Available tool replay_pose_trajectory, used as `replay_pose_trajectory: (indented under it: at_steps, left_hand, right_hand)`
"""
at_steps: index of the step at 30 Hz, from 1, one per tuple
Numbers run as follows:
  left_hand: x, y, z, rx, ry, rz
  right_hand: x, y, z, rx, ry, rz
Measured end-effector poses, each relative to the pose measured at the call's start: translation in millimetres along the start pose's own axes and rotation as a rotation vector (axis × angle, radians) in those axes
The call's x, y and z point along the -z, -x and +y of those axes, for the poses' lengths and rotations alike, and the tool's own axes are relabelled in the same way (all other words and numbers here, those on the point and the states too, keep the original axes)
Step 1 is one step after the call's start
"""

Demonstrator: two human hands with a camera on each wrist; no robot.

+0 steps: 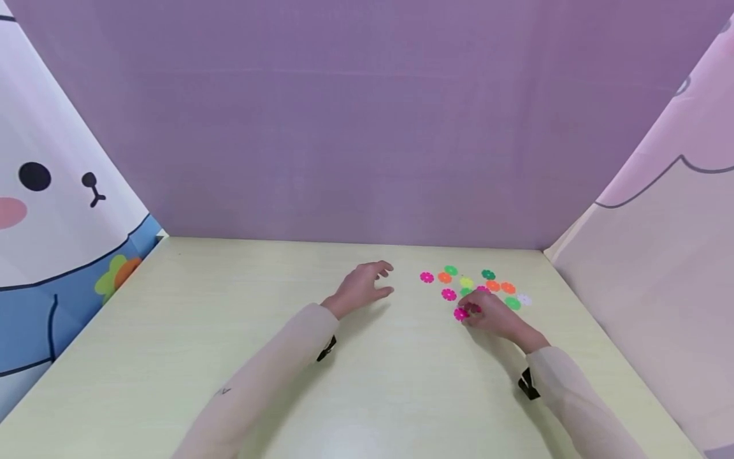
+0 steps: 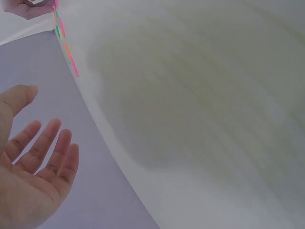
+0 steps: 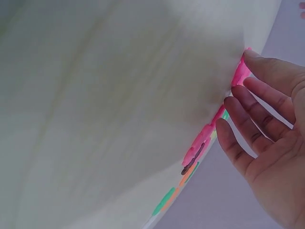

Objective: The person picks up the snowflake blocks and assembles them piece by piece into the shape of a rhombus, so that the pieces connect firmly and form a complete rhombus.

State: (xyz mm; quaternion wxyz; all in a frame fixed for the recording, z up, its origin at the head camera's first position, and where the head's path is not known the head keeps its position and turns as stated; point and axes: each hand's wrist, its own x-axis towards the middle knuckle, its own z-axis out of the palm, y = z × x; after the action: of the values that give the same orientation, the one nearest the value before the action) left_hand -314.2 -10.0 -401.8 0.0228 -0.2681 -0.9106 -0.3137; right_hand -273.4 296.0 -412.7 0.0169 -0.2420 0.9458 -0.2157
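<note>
On the right, my right hand (image 1: 487, 313) reaches down to the table. A pink flower-shaped disc (image 1: 460, 314) is at its thumb and fingertips. The right wrist view puts that pink disc (image 3: 241, 72) between thumb and index finger, the other fingers loosely bent. More flower-shaped discs lie flat around and beyond this hand: pink (image 1: 449, 294), orange (image 1: 508, 288), green (image 1: 513, 303), yellow (image 1: 466, 282) and white (image 1: 524, 299). My left hand (image 1: 361, 288) hovers over the table left of the discs, holding nothing, with fingers spread and slightly bent (image 2: 40, 167).
The pale wooden table (image 1: 172, 306) runs back to a purple cloth wall (image 1: 355, 127). A printed panel with a cartoon animal (image 1: 63, 159) stands along the left side, and a pink and cream panel (image 1: 659, 255) along the right.
</note>
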Motion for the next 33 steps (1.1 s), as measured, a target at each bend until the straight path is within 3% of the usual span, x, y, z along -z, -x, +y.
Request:
replay_pose_trajectory:
  at_steps: [10,22,33]
  left_hand:
    - [-13.7,-18.9,10.1,0.012,0.011,-0.030]
    - [-30.4,-37.1,21.0,0.090,-0.030,-0.060]
    - [-43.2,-53.6,30.8,0.118,-0.035,-0.069]
  right_hand:
    - [1,-3.0,0,-0.021,-0.005,-0.019]
    - [-1,-4.2,1,-0.015,-0.026,-0.016]
    - [-1,-5.5,2,-0.047,-0.014,-0.016]
